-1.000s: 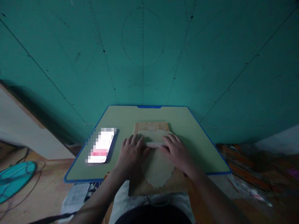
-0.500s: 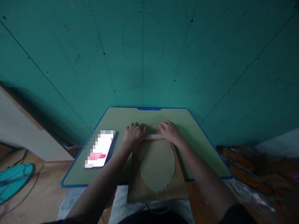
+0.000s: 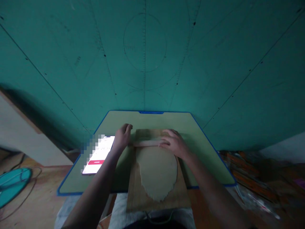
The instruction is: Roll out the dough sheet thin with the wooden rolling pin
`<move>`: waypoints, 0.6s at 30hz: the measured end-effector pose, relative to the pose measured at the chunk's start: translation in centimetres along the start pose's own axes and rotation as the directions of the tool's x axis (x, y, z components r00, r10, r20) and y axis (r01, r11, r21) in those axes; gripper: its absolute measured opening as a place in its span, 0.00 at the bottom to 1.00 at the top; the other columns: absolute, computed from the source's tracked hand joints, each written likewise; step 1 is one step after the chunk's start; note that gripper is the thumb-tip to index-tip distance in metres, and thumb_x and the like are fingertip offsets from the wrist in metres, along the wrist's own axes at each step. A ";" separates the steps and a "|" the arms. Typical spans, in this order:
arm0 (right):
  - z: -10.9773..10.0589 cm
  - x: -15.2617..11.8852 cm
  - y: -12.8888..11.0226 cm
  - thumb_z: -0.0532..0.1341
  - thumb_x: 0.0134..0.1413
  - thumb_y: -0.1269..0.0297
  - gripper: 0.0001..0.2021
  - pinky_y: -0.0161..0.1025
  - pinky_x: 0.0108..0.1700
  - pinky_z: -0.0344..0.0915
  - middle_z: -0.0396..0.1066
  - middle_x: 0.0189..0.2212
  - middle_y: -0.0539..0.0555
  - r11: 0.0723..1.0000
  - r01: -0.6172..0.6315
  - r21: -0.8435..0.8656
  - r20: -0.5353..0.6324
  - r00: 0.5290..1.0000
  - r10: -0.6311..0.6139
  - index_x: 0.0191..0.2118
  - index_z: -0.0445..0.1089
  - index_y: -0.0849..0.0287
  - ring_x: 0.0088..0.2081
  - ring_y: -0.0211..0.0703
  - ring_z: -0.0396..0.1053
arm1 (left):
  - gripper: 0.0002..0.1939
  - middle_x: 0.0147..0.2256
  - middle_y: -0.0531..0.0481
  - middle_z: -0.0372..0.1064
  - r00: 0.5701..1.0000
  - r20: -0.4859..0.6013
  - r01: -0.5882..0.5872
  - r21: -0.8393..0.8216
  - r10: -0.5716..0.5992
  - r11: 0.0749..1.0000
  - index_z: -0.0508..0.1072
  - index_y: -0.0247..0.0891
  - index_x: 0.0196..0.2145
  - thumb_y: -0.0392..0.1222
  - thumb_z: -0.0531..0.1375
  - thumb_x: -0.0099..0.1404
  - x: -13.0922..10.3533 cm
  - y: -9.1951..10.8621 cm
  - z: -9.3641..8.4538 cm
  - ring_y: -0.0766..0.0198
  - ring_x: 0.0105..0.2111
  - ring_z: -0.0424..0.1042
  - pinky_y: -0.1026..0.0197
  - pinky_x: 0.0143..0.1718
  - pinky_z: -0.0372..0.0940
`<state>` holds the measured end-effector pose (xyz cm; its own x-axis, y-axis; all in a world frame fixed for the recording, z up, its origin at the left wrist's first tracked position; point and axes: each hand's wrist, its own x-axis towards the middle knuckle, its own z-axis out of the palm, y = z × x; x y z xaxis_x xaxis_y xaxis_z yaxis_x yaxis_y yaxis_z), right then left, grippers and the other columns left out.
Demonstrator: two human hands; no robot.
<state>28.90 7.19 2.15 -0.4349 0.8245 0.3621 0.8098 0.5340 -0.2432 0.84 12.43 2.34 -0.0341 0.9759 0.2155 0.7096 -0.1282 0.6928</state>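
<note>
A pale rolling pin point(image 3: 147, 143) lies crosswise over the far part of a thin, flat sheet of dough point(image 3: 158, 171) with a ragged near edge. Under the dough is a wooden board point(image 3: 135, 194). My right hand point(image 3: 175, 143) rests over the right part of the pin, fingers somewhat spread and the thumb side touching it. My left hand point(image 3: 122, 137) is off the pin, just beyond its left end and left of the board, its fingers loosely bent with nothing seen in them.
The board sits on a light green table point(image 3: 202, 159) with a blue rim, its near end overhanging the front edge. A lit phone point(image 3: 98, 156) lies at the left, beside my left forearm. A green wall point(image 3: 152, 89) rises right behind the table.
My left hand has let go of the rolling pin and moved left. My right hand stays on the pin with its fingers more spread. More of the pin now shows.
</note>
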 end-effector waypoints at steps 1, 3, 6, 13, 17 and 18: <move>0.1 -0.1 0.0 0.68 0.58 0.54 0.12 0.51 0.59 0.63 0.71 0.56 0.59 1.000 -0.004 0.006 -0.001 1.000 0.004 0.43 0.80 0.54 0.57 0.53 0.67 | 0.24 0.43 0.40 0.78 1.000 0.005 -0.006 -0.026 0.006 1.000 0.74 0.36 0.44 0.49 0.42 0.71 -0.2 -0.4 0.2 0.56 0.44 0.78 0.57 0.44 0.70; 0.1 -0.2 0.1 0.68 0.58 0.57 0.10 0.50 0.58 0.64 0.72 0.55 0.59 1.000 -0.019 0.017 -0.004 1.000 0.019 0.43 0.79 0.55 0.57 0.52 0.68 | 0.24 0.42 0.40 0.79 1.000 0.017 -0.015 -0.059 0.016 0.998 0.73 0.36 0.43 0.49 0.41 0.71 -0.5 -1.0 0.4 0.56 0.42 0.78 0.57 0.43 0.70; 0.0 -0.3 0.9 0.66 0.61 0.59 0.07 0.48 0.55 0.64 0.75 0.48 0.59 0.992 -0.118 0.031 -0.044 0.992 0.120 0.39 0.77 0.57 0.50 0.51 0.71 | 0.24 0.43 0.39 0.78 1.000 0.017 -0.022 -0.059 0.023 0.998 0.73 0.36 0.44 0.49 0.42 0.70 -0.8 -1.8 0.3 0.55 0.44 0.78 0.56 0.45 0.70; -0.7 -0.8 4.9 0.51 0.63 0.39 0.22 0.42 0.32 0.67 0.74 0.30 0.55 0.685 -0.509 0.522 -0.315 0.631 0.709 0.37 0.66 0.55 0.29 0.47 0.72 | 0.25 0.52 0.40 0.74 0.978 0.156 -0.144 0.032 0.138 0.989 0.74 0.39 0.52 0.57 0.53 0.66 -1.1 -2.0 0.4 0.48 0.52 0.73 0.49 0.54 0.67; -0.8 -0.5 5.6 0.49 0.57 0.31 0.26 0.37 0.21 0.60 0.68 0.19 0.47 0.494 -0.476 0.727 -0.215 0.526 0.823 0.32 0.59 0.51 0.19 0.41 0.66 | 0.34 0.58 0.36 0.69 0.949 0.237 -0.231 0.080 0.207 0.970 0.71 0.37 0.56 0.62 0.62 0.59 -1.4 -2.2 1.2 0.44 0.61 0.65 0.45 0.62 0.60; -0.7 -0.4 5.5 0.52 0.54 0.31 0.26 0.36 0.20 0.59 0.66 0.18 0.46 0.451 -0.457 0.767 -0.185 0.516 0.837 0.30 0.58 0.51 0.18 0.40 0.65 | 0.35 0.58 0.35 0.68 0.944 0.248 -0.252 0.107 0.219 0.962 0.70 0.37 0.57 0.62 0.63 0.59 -1.5 -2.4 1.3 0.43 0.61 0.64 0.45 0.62 0.59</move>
<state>33.85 9.69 1.32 0.5260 0.8372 0.1497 0.2622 0.0079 -0.9650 0.12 11.52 -0.52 0.2979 0.9366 0.1847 0.7663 -0.3500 0.5387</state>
